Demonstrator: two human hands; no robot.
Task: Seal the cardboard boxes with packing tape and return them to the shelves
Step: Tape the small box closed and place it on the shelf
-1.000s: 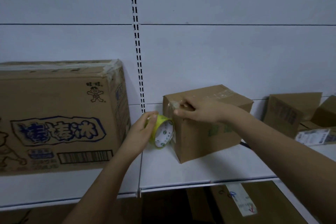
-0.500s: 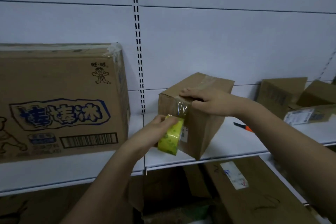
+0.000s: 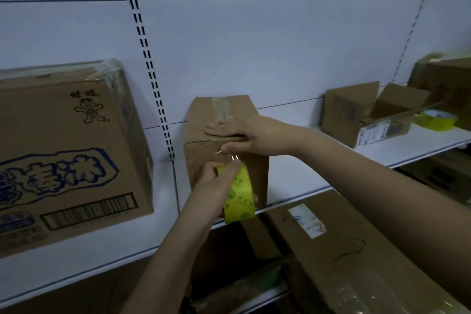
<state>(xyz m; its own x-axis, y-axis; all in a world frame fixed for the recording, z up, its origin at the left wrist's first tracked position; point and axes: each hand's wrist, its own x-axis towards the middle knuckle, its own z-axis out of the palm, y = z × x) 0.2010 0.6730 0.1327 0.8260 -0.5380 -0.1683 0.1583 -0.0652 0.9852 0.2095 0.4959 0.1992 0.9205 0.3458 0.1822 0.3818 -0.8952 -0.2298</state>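
on the shelf (image 3: 300, 176), two tape rolls (image 3: 239, 192)

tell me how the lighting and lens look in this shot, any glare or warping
Head view: dim, bluish, even light with soft shadows under the small box; small glints on the clear tape stretched between the right hand and the tape roll that the left hand grips; wide-angle warping bends the slotted upright and tilts the shelf edge; the large printed box is slightly soft.

White panelled back wall (image 3: 280, 46), slotted uprights (image 3: 145, 51), white shelf (image 3: 300, 176); dim light.
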